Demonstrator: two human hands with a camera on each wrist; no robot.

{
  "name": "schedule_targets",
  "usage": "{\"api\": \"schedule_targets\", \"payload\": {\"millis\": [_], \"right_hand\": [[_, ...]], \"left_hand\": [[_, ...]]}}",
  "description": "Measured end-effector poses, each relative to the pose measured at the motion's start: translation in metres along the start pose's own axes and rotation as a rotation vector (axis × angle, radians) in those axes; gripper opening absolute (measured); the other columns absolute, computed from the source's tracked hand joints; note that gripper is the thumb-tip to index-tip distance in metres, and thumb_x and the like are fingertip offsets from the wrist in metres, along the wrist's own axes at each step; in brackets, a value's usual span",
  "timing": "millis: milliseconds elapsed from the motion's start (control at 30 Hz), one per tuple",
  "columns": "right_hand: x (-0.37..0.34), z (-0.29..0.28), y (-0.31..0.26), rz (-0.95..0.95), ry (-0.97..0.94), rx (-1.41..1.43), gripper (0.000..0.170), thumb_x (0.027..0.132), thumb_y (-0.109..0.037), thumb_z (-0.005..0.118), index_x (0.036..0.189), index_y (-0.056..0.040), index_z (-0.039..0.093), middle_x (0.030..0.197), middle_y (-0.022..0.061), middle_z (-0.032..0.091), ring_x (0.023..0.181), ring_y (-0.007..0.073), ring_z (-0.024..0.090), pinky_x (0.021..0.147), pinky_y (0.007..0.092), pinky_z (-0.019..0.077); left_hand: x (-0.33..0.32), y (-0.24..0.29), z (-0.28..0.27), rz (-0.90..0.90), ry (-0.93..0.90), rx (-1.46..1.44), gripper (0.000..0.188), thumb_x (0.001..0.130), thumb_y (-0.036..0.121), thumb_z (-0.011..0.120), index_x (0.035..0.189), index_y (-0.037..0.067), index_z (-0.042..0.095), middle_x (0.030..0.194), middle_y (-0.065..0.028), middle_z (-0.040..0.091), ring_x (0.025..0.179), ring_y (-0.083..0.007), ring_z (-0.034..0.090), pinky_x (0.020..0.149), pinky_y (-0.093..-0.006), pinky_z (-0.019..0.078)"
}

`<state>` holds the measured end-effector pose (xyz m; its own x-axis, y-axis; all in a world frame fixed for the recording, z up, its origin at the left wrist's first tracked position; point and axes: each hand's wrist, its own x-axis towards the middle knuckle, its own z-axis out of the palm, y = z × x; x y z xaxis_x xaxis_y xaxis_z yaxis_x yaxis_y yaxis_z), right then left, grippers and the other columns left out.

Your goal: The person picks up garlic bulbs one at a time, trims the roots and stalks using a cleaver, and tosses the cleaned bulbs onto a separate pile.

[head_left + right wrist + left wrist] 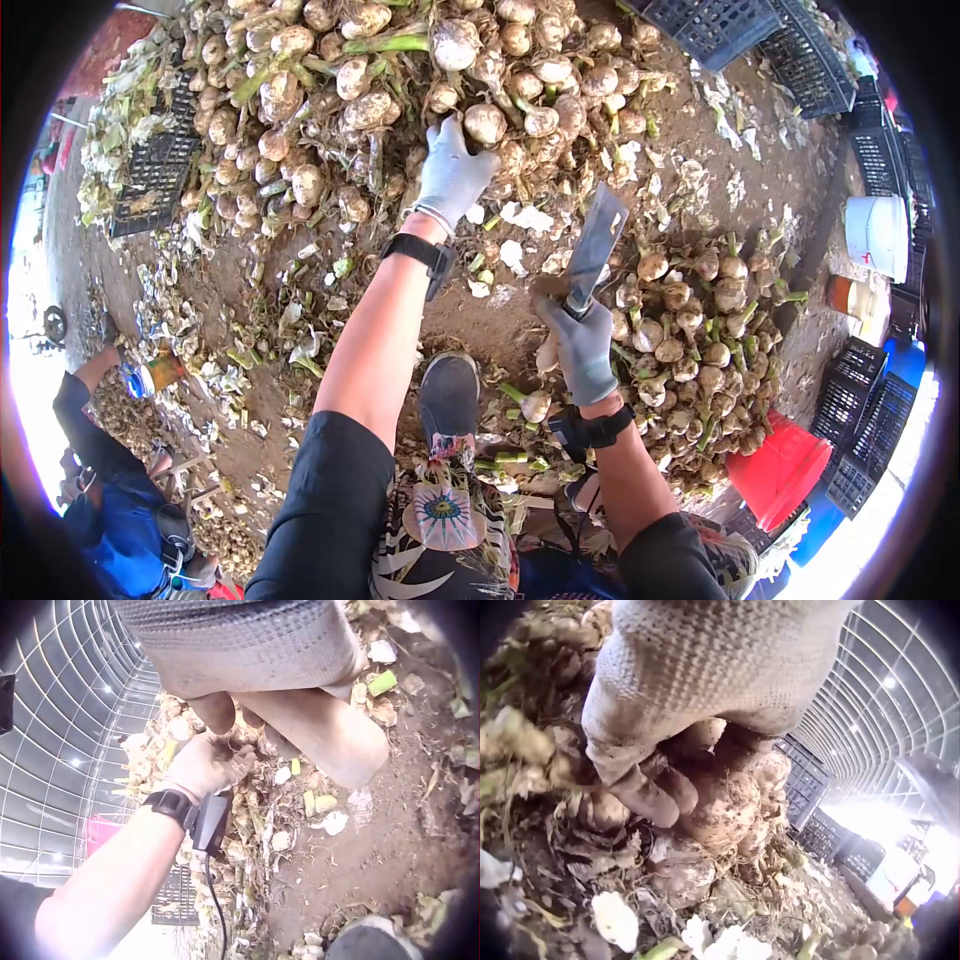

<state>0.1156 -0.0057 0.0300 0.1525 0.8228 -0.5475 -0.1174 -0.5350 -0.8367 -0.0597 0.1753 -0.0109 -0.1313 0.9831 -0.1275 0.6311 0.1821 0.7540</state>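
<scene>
My left hand (452, 175), in a pale knit glove, reaches into a big heap of garlic bulbs (360, 110) with roots and stalks. In the left wrist view its fingers (660, 799) curl against the side of a soil-stained garlic bulb (724, 810); the glove hides the bulb's top. My right hand (582, 350), gloved in grey, grips a broad-bladed knife (597, 240), its dark blade pointing up and away from me. The knife is above the bare soil, between the heap and a smaller garlic pile (690, 350) at right.
Cut stalks and papery skins litter the dirt floor (480, 325) round my shoe (449, 395). Black crates (715, 25) stand at the back right, a white bucket (876, 238) and a red bucket (780, 470) along the right. Another person (120, 520) is at the lower left.
</scene>
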Motion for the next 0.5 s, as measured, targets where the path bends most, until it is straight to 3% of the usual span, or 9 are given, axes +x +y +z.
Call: {"api": "schedule_targets", "payload": {"millis": [33,67,200,300,333,433,500], "right_hand": [[0.000,-0.002,0.000,-0.005,0.006,0.000,0.018,0.086,-0.007,0.071,0.103,-0.0004,0.072,0.086,-0.0027,0.068,0.075,0.0049,0.058,0.068,0.0228,0.0471],[0.001,-0.002,0.000,-0.007,0.029,0.032,0.017,0.086,-0.007,0.071,0.101,-0.0002,0.072,0.086,-0.0019,0.068,0.075,0.0054,0.058,0.068,0.0231,0.0474],[0.011,0.004,-0.006,0.025,0.068,0.078,0.018,0.085,-0.008,0.072,0.101,0.0017,0.072,0.085,0.0038,0.070,0.072,0.0098,0.062,0.066,0.0246,0.0484],[0.019,0.018,-0.018,0.033,0.097,0.230,0.021,0.088,-0.009,0.073,0.105,0.0035,0.070,0.086,0.0062,0.070,0.073,0.0144,0.064,0.068,0.0283,0.0509],[0.021,0.021,-0.023,0.018,0.137,0.240,0.020,0.088,-0.008,0.073,0.105,0.0022,0.069,0.088,0.0059,0.070,0.074,0.0144,0.065,0.069,0.0287,0.0512],[0.041,0.018,-0.011,-0.005,0.192,0.208,0.018,0.088,-0.006,0.073,0.104,-0.0014,0.067,0.091,0.0046,0.069,0.078,0.0143,0.065,0.071,0.0287,0.0516],[0.049,0.016,-0.005,0.046,0.174,0.527,0.016,0.087,-0.006,0.074,0.101,-0.0018,0.067,0.090,0.0037,0.069,0.079,0.0133,0.064,0.070,0.0270,0.0505]], "left_hand": [[-0.002,0.005,-0.011,0.007,-0.040,0.020,0.052,0.082,0.020,0.070,0.127,-0.001,0.054,0.131,-0.0294,0.051,0.115,-0.0439,0.059,0.098,-0.0442,0.0490],[-0.002,-0.002,-0.013,0.050,-0.033,-0.096,0.041,0.081,0.021,0.072,0.115,0.001,0.061,0.119,-0.0242,0.061,0.107,-0.0395,0.064,0.092,-0.0430,0.0511],[-0.024,-0.022,-0.012,0.256,0.060,-0.073,0.031,0.080,0.017,0.071,0.107,0.004,0.064,0.101,-0.0175,0.069,0.096,-0.0384,0.066,0.084,-0.0425,0.0529],[-0.048,-0.018,-0.015,0.191,-0.017,0.153,0.029,0.080,0.016,0.070,0.108,0.007,0.065,0.106,-0.0160,0.066,0.095,-0.0375,0.067,0.082,-0.0448,0.0530],[-0.053,-0.018,-0.011,0.222,-0.017,0.187,0.023,0.081,0.009,0.065,0.104,0.008,0.065,0.103,-0.0142,0.065,0.093,-0.0337,0.067,0.082,-0.0417,0.0541],[-0.056,-0.015,-0.001,0.366,-0.085,0.524,0.024,0.078,0.004,0.064,0.102,0.008,0.063,0.114,-0.0137,0.060,0.096,-0.0348,0.066,0.082,-0.0427,0.0544],[-0.058,-0.005,-0.004,0.400,-0.106,0.537,0.028,0.077,0.003,0.065,0.105,0.008,0.062,0.115,-0.0145,0.059,0.097,-0.0343,0.066,0.081,-0.0431,0.0548]]}}
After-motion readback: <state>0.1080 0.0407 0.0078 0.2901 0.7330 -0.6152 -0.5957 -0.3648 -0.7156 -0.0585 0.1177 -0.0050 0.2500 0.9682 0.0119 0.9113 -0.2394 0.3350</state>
